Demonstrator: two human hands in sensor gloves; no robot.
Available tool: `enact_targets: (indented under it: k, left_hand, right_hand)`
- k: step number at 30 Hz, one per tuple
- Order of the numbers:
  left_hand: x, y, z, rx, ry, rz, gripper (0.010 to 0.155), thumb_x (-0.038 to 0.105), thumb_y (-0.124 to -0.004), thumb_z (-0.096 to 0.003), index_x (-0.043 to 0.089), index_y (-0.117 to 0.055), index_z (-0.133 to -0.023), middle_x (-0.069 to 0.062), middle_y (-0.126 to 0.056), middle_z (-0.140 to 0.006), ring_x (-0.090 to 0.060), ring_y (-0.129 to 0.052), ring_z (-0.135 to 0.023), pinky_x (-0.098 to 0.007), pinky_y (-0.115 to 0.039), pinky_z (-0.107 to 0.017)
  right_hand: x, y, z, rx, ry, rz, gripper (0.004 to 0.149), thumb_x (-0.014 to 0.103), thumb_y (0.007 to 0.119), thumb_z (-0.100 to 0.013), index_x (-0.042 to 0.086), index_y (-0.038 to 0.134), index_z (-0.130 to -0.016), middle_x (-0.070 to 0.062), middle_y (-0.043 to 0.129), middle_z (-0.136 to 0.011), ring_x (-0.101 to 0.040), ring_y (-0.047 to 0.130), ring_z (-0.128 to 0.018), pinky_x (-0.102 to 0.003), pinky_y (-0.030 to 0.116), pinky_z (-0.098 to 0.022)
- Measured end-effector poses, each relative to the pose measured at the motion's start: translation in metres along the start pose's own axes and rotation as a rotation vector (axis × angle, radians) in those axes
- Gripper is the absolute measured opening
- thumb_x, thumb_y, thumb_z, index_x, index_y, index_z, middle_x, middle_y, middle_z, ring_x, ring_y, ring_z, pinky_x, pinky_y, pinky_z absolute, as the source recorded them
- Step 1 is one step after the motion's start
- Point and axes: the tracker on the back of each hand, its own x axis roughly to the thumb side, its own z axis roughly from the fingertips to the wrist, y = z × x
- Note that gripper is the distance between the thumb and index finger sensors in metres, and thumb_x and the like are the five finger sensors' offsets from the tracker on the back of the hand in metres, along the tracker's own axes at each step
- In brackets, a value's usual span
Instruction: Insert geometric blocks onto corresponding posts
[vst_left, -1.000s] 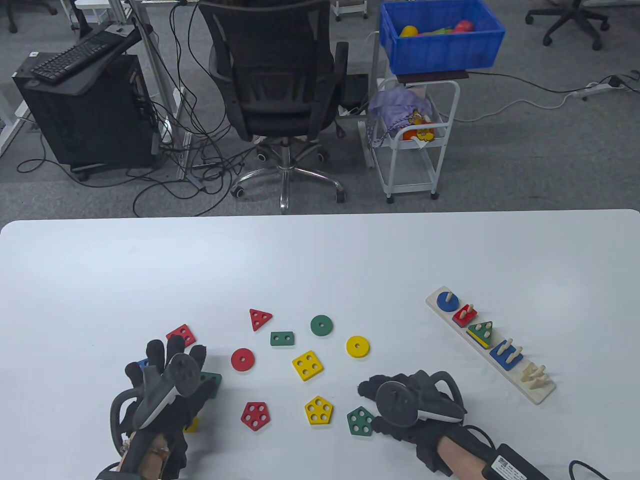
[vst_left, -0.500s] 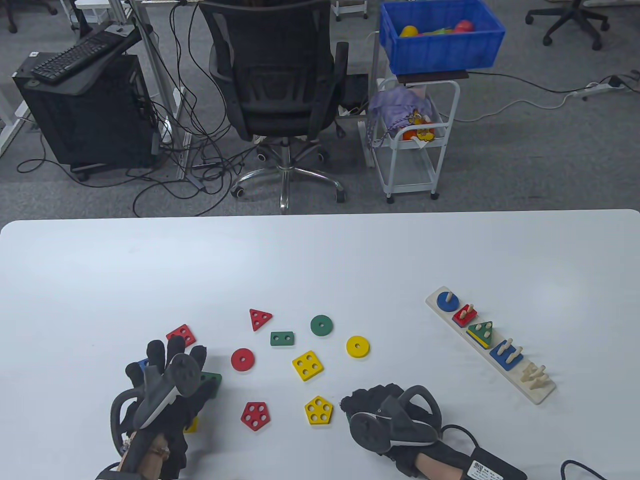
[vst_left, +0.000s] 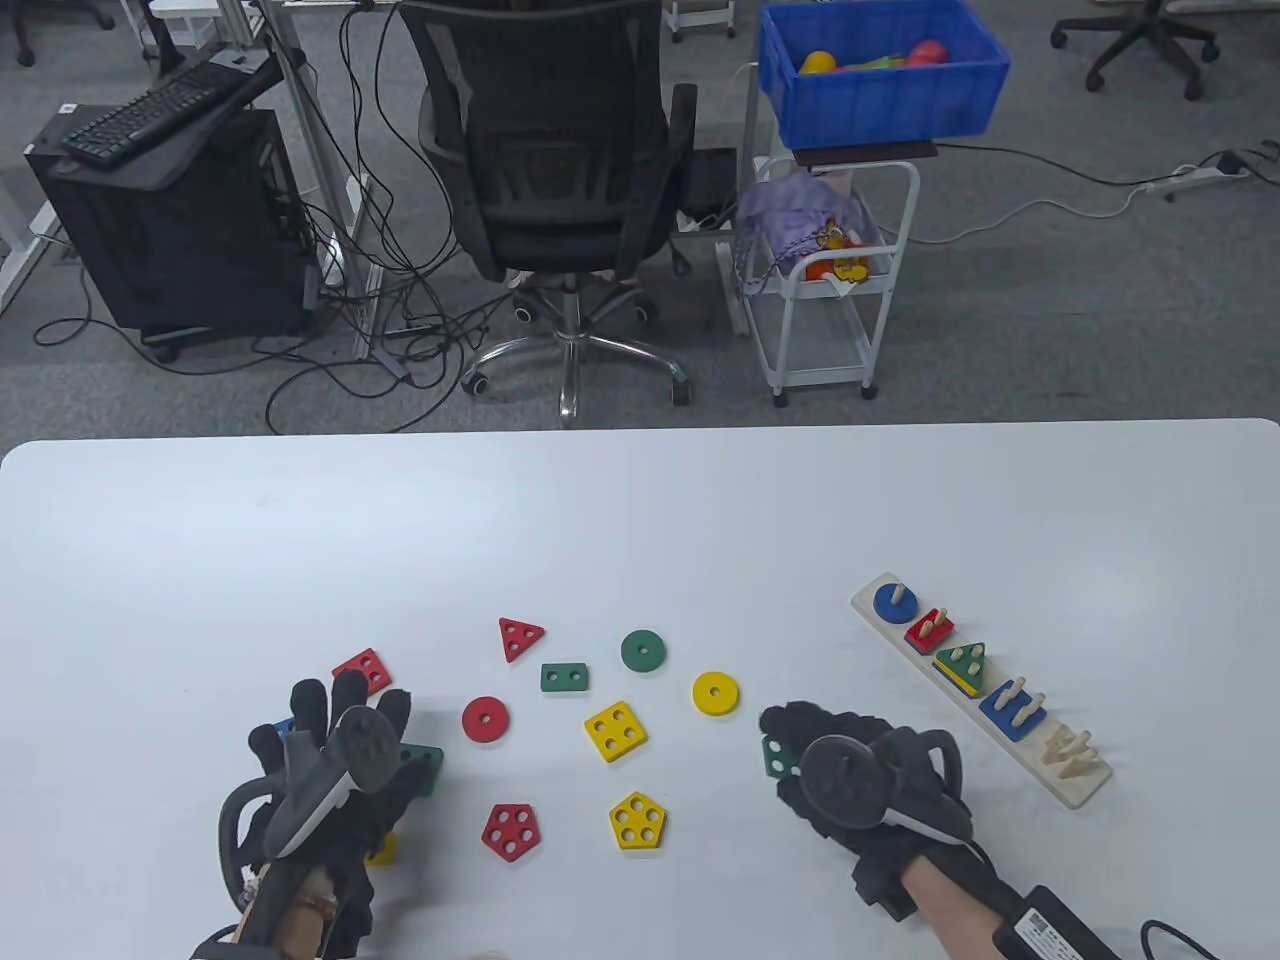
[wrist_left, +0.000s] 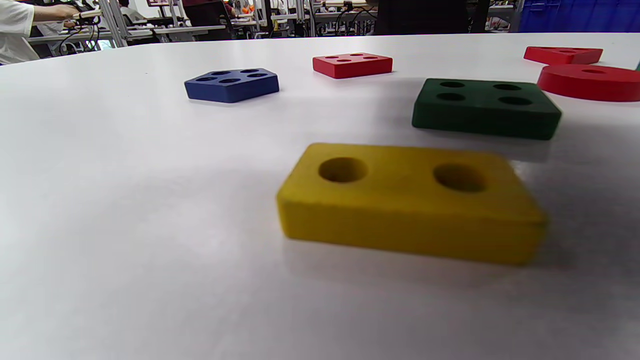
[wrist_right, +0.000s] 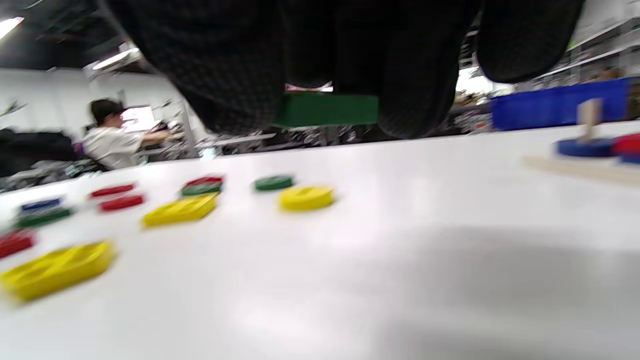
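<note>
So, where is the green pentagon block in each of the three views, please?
Table view: the green pentagon block is lower right of centre, held in the right hand, mostly hidden by it.
Left wrist view: not in it.
Right wrist view: the block's green edge shows top centre, between the gloved fingers.
Shared landmark: the yellow ring on the table.

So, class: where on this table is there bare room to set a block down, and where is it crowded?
Bare: the wide far strip of the table beyond the red triangle, and the gap between the yellow ring and the peg board. Crowded: the loose blocks between the left hand and the right hand.
</note>
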Motion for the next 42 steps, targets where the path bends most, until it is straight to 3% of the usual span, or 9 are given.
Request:
enact_targets:
  k: [5,11,18,28,39,42]
  left_hand:
    - [0.000,0.000,0.000,0.000,0.001,0.000,0.076,0.075,-0.054,-0.0351,0.059,-0.026,-0.105,0.021,-0.001,-0.117,-0.020,0.002,-0.112,-0.060,-0.010,-0.080]
    - [-0.001,0.000,0.000,-0.002,0.005,0.000,0.076,0.075,-0.053,-0.0352,0.059,-0.026,-0.105,0.021,-0.001,-0.117,-0.020,0.002,-0.112,-0.059,-0.010,-0.080]
    - [-0.001,0.000,-0.001,-0.002,0.004,-0.001,0.076,0.075,-0.053,-0.0351,0.059,-0.026,-0.105,0.021,-0.001,-0.117,-0.019,0.002,-0.112,-0.059,-0.010,-0.080]
    - [-0.001,0.000,-0.001,-0.002,0.002,-0.002,0.076,0.075,-0.053,-0.0352,0.059,-0.026,-0.104,0.021,-0.001,-0.117,-0.020,0.002,-0.112,-0.060,-0.010,-0.080]
    - [-0.001,0.000,-0.001,-0.004,0.003,-0.002,0.076,0.075,-0.054,-0.0350,0.059,-0.026,-0.104,0.021,-0.001,-0.117,-0.019,0.002,-0.112,-0.059,-0.010,-0.080]
    - [-0.001,0.000,-0.001,-0.004,0.003,-0.002,0.076,0.075,-0.053,-0.0352,0.059,-0.026,-0.104,0.021,-0.001,-0.117,-0.019,0.002,-0.112,-0.059,-0.010,-0.080]
  right_hand:
    - [-0.049,-0.031,0.007,-0.082,0.196,0.016,0.062,0.036,0.090,-0.040,0.017,0.070,-0.096,-0.017,0.079,-0.096,-0.037,0.093,-0.072,-0.063,0.071,-0.057]
    - [-0.102,-0.056,0.035,-0.134,0.459,-0.008,0.062,0.033,0.091,-0.041,0.016,0.070,-0.097,-0.018,0.077,-0.098,-0.039,0.091,-0.074,-0.065,0.069,-0.059]
    - [-0.152,-0.056,0.065,-0.122,0.693,-0.003,0.061,0.031,0.091,-0.042,0.017,0.069,-0.097,-0.018,0.075,-0.100,-0.040,0.089,-0.076,-0.066,0.066,-0.061]
    - [-0.169,-0.033,0.068,0.009,0.781,0.053,0.061,0.030,0.091,-0.042,0.017,0.069,-0.098,-0.017,0.075,-0.101,-0.039,0.088,-0.079,-0.067,0.063,-0.063]
    - [-0.168,-0.026,0.066,0.057,0.788,0.082,0.063,0.030,0.092,-0.042,0.019,0.067,-0.099,-0.014,0.073,-0.103,-0.041,0.083,-0.086,-0.069,0.060,-0.065]
    - [-0.167,-0.027,0.066,0.082,0.788,0.064,0.067,0.031,0.091,-0.043,0.020,0.063,-0.102,-0.015,0.064,-0.109,-0.044,0.074,-0.093,-0.071,0.057,-0.067]
